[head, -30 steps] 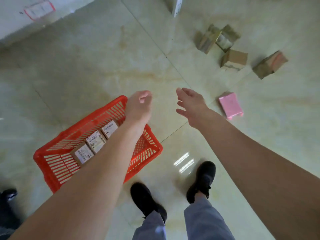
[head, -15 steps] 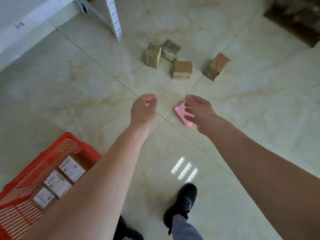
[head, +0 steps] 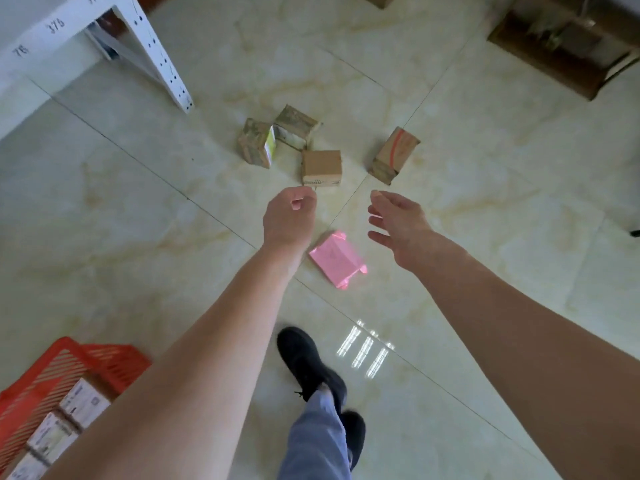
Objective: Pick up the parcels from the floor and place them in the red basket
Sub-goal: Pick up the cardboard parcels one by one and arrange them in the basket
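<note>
Both your hands are out over the floor and carry nothing: your left hand (head: 289,216) hangs with its fingers loosely curled, your right hand (head: 398,221) is spread with the fingers relaxed. Take the pink parcel (head: 337,259) as your mark: it lies flat on the tiles below and between your wrists, nearest to you. Beyond it sits a plain brown box (head: 322,167), with two more boxes (head: 273,140) touching each other beyond and to the left of that one, and a red-striped box (head: 394,154) off to the right. The red basket (head: 114,358) is behind the pink parcel, near your left elbow, with labelled parcels already in it. I judge the pink one the sensible next pick. It looks thin, so bend low and pinch it by its long edges rather than scraping at the top.
</note>
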